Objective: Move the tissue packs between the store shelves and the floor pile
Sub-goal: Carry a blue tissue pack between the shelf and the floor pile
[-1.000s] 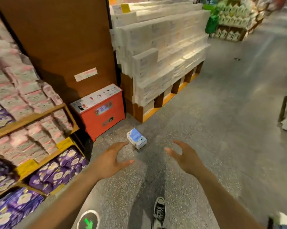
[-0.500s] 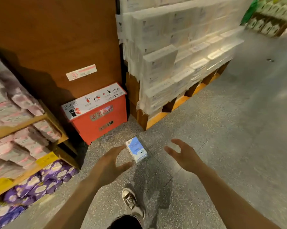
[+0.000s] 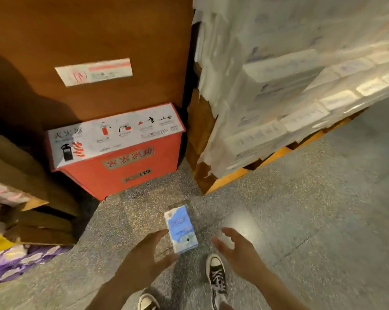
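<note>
A single blue-and-white tissue pack (image 3: pixel 181 229) lies flat on the speckled floor. My left hand (image 3: pixel 144 256) reaches in from the pack's left, fingers spread, its fingertips close to the pack's near left edge; whether they touch is unclear. My right hand (image 3: pixel 238 249) hovers open to the pack's right, a short gap away. Neither hand holds anything. Store shelves (image 3: pixel 14 211) with pink and purple tissue packs (image 3: pixel 12 262) show at the far left edge.
A red fire-extinguisher box (image 3: pixel 119 151) stands against a brown panel just beyond the pack. A tall pallet stack of white wrapped packs (image 3: pixel 285 92) rises at the right. My two sneakers (image 3: pixel 216 276) stand right behind the pack.
I have stepped closer and bent down. The pack now lies between my hands, which have dropped and closed in on both of its sides. The shelves slid out to the left.
</note>
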{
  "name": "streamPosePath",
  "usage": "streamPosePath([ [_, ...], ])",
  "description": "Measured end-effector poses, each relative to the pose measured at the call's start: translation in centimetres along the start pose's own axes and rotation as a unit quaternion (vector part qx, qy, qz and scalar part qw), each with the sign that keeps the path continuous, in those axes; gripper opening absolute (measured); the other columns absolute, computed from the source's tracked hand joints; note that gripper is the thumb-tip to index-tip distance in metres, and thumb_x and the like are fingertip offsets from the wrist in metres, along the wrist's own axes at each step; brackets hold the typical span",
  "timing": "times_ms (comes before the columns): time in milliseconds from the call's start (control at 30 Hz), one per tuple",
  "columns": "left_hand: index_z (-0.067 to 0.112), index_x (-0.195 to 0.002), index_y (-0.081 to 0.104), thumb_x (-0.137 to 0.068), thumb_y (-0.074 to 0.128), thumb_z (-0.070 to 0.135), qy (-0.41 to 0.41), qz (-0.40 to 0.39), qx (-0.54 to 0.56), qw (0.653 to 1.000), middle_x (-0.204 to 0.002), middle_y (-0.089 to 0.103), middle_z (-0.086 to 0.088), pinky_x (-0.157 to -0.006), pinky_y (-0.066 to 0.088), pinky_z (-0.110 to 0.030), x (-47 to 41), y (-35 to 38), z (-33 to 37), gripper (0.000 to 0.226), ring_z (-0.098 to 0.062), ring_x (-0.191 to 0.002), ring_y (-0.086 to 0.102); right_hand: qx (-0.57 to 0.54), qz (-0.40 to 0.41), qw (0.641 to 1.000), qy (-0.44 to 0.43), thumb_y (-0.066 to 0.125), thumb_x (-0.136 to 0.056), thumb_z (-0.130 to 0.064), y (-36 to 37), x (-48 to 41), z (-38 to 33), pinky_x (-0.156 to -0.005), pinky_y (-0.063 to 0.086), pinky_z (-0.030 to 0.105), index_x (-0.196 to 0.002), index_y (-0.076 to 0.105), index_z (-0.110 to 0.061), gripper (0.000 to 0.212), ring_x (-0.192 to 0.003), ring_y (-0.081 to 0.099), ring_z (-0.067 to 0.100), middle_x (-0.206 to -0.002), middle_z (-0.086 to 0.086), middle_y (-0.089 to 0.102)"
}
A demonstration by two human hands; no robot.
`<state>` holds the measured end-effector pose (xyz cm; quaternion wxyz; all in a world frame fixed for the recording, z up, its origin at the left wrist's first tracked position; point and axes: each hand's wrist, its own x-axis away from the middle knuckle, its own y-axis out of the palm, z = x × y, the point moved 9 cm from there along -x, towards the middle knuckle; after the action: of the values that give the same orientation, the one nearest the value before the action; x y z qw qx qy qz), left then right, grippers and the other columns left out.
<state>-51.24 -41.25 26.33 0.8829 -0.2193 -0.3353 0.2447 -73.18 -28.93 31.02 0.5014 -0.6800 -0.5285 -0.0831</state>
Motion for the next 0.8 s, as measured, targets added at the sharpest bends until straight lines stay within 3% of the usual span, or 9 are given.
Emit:
streamPosePath([
  [133, 0.039, -0.153, 0.024, -0.06, 0.022, 0.102, -0.028, 0.004, -0.023, 0.999, -0.157, 0.034, 0.014, -0.107, 0.04, -0.025, -10.3, 5.7, -7.8, 0.113, -0.008, -0.137, 0.042, 0.046, -0.046, 0.998, -0.027, 0.053, -0.091, -0.066, 5.3, -14.1, 3.2, -0.111, 0.034, 0.028, -0.153, 0.039, -0.024, 0.077, -0.141, 0.043, 0.016, -0.156, -0.001, 0.043],
  [267, 0.034, -0.154, 0.03, -0.054, 0.016, 0.106, -0.084, 0.038, -0.015, 0.996, -0.154, 0.042, 0.007, -0.104, 0.044, -0.029, -20.8, 12.3, -17.6, 0.123, -0.014, -0.133, 0.049, 0.094, -0.069, 0.991, -0.059, 0.052, -0.094, -0.062, 12.1, -28.5, 7.5, -0.11, 0.036, 0.031, -0.154, 0.036, -0.02, 0.075, -0.141, 0.043, 0.02, -0.157, 0.003, 0.042],
  [333, 0.031, -0.153, 0.033, -0.055, 0.025, 0.104, -0.129, 0.056, 0.008, 0.99, -0.152, 0.045, 0.004, -0.102, 0.044, -0.029, -25.5, 15.8, -22.6, 0.122, -0.016, -0.131, 0.052, 0.085, -0.074, 0.992, -0.06, 0.055, -0.093, -0.061, 15.7, -35.2, 10.3, -0.111, 0.036, 0.033, -0.153, 0.038, -0.019, 0.076, -0.141, 0.044, 0.022, -0.156, 0.004, 0.043],
  [433, 0.027, -0.152, 0.035, -0.075, 0.053, 0.081, -0.193, 0.087, 0.076, 0.974, -0.152, 0.047, -0.001, -0.102, 0.045, -0.031, -31.5, 21.1, -29.2, 0.096, -0.02, -0.131, 0.052, 0.053, -0.089, 0.994, -0.036, 0.059, -0.094, -0.057, 20.9, -43.6, 14.7, -0.107, 0.038, 0.031, -0.152, 0.04, -0.015, 0.074, -0.139, 0.047, 0.023, -0.153, 0.006, 0.047],
  [500, 0.025, -0.153, 0.033, -0.086, 0.063, 0.064, -0.219, 0.118, 0.117, 0.962, -0.15, 0.048, -0.003, -0.098, 0.047, -0.032, -34.8, 23.9, -32.7, 0.083, -0.022, -0.129, 0.053, 0.038, -0.101, 0.994, -0.025, 0.059, -0.095, -0.055, 24.2, -48.1, 17.3, -0.098, 0.041, 0.029, -0.147, 0.044, -0.012, 0.069, -0.13, 0.054, 0.024, -0.144, 0.008, 0.055],
  [600, 0.021, -0.154, 0.031, -0.087, 0.062, 0.062, -0.252, 0.145, 0.154, 0.944, -0.149, 0.048, -0.003, -0.094, 0.046, -0.031, -38.3, 27.0, -36.8, 0.084, -0.022, -0.127, 0.054, -0.002, -0.113, 0.993, -0.015, 0.062, -0.095, -0.047, 28.5, -53.2, 20.0, -0.081, 0.043, 0.026, -0.126, 0.051, -0.012, 0.049, -0.102, 0.058, 0.018, -0.118, 0.006, 0.061],
  [667, 0.021, -0.151, 0.036, -0.085, 0.061, 0.068, -0.256, 0.151, 0.164, 0.941, -0.145, 0.052, -0.003, -0.092, 0.046, -0.032, -40.2, 28.8, -39.1, 0.085, -0.025, -0.125, 0.056, -0.031, -0.111, 0.993, -0.019, 0.063, -0.096, -0.044, 30.6, -55.9, 21.0, -0.081, 0.041, 0.023, -0.123, 0.05, -0.016, 0.04, -0.102, 0.057, 0.017, -0.113, 0.002, 0.058],
  [700, 0.024, -0.145, 0.043, -0.083, 0.061, 0.07, -0.253, 0.154, 0.18, 0.938, -0.137, 0.059, -0.001, -0.087, 0.048, -0.031, -41.1, 29.5, -39.8, 0.079, -0.024, -0.119, 0.061, -0.05, -0.112, 0.992, -0.017, 0.064, -0.096, -0.044, 31.6, -57.1, 21.5, -0.082, 0.044, 0.023, -0.122, 0.052, -0.016, 0.04, -0.101, 0.06, 0.018, -0.111, 0.001, 0.06],
  [800, 0.042, -0.109, 0.06, -0.088, 0.065, 0.059, -0.247, 0.167, 0.235, 0.925, -0.101, 0.068, 0.021, -0.069, 0.046, -0.016, -42.7, 31.5, -40.8, 0.027, -0.006, -0.094, 0.067, -0.099, -0.124, 0.987, -0.019, 0.064, -0.095, -0.044, 34.6, -59.2, 22.5, -0.064, 0.049, 0.013, -0.111, 0.067, -0.009, 0.039, -0.083, 0.069, 0.012, -0.095, -0.003, 0.073],
])
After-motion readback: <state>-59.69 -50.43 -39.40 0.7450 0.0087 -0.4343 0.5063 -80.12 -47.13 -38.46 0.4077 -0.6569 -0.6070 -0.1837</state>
